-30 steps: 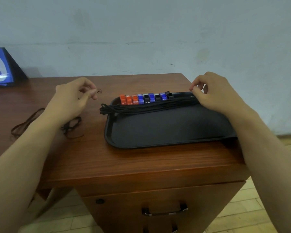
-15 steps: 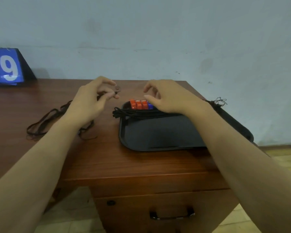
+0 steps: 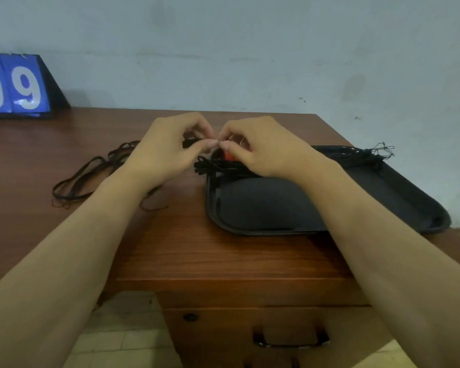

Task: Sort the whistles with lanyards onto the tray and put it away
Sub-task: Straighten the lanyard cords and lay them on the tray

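Hands (image 3: 170,152) (image 3: 260,150) pinched together above tray (image 3: 276,208)

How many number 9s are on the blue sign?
2 on the blue sign: a whole 9 on its right panel, and a 9 on the left panel cut by the picture's edge. More digits may be hidden beyond that edge.

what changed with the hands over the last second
The right hand left the tray's far right rim and crossed left to meet the left hand; both now pinch something small between their fingertips, above the tray's left end. The loose lanyards on the desk and the tray's lanyard bundle stayed put.
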Action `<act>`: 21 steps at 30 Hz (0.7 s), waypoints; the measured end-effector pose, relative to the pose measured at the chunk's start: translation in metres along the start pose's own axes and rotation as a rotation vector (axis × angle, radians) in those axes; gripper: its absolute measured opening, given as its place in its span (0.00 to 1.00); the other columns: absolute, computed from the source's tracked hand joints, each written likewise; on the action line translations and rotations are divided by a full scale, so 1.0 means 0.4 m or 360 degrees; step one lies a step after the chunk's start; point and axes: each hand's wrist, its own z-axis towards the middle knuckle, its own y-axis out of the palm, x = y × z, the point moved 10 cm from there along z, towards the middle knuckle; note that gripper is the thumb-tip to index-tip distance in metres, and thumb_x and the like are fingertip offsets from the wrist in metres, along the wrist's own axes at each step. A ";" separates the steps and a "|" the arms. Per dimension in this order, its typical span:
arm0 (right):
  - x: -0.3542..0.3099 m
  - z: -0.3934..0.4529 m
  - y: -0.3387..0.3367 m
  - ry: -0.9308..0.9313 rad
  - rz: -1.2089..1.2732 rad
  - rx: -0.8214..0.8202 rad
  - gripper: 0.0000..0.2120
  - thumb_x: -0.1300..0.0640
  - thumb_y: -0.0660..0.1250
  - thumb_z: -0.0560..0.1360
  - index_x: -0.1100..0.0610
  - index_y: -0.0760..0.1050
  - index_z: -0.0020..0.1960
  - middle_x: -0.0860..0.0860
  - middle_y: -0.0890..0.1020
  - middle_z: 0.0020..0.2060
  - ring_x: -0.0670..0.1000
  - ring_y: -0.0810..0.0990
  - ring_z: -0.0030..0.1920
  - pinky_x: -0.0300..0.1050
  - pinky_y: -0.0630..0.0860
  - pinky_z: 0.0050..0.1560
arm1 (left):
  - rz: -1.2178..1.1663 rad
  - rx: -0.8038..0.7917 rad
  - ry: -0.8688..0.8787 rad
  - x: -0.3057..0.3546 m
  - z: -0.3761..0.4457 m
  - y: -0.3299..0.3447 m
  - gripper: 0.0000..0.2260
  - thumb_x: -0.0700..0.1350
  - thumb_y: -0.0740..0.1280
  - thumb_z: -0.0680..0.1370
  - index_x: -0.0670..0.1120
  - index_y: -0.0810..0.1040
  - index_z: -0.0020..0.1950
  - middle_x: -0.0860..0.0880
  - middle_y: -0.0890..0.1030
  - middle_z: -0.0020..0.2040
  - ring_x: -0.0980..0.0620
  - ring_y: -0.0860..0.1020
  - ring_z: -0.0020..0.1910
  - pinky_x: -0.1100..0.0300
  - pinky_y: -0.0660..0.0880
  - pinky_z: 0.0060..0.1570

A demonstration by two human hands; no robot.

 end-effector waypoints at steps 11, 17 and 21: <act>0.015 0.005 -0.008 0.0087 0.0106 0.0128 0.07 0.48 0.63 0.79 0.47 0.79 0.52 0.44 0.81 0.40 0.44 0.78 0.41 0.52 0.79 0.45 | -0.0049 0.0029 0.0008 0.017 0.000 0.004 0.07 0.46 0.70 0.80 0.52 0.76 0.57 0.59 0.85 0.43 0.71 0.78 0.47 0.79 0.66 0.46; 0.024 0.002 -0.021 0.0145 0.0042 0.0161 0.04 0.49 0.63 0.78 0.46 0.76 0.48 0.42 0.77 0.40 0.43 0.77 0.41 0.52 0.80 0.46 | 0.0100 0.0004 -0.0014 0.004 0.003 0.010 0.07 0.47 0.67 0.82 0.51 0.83 0.57 0.60 0.83 0.43 0.68 0.79 0.43 0.79 0.67 0.43; 0.037 -0.003 -0.028 0.0232 -0.0003 0.0186 0.05 0.47 0.62 0.77 0.45 0.77 0.47 0.40 0.75 0.40 0.44 0.77 0.41 0.51 0.80 0.46 | 0.0181 -0.0012 -0.0043 -0.005 0.005 0.006 0.09 0.48 0.66 0.82 0.50 0.85 0.56 0.60 0.82 0.41 0.61 0.79 0.45 0.76 0.67 0.46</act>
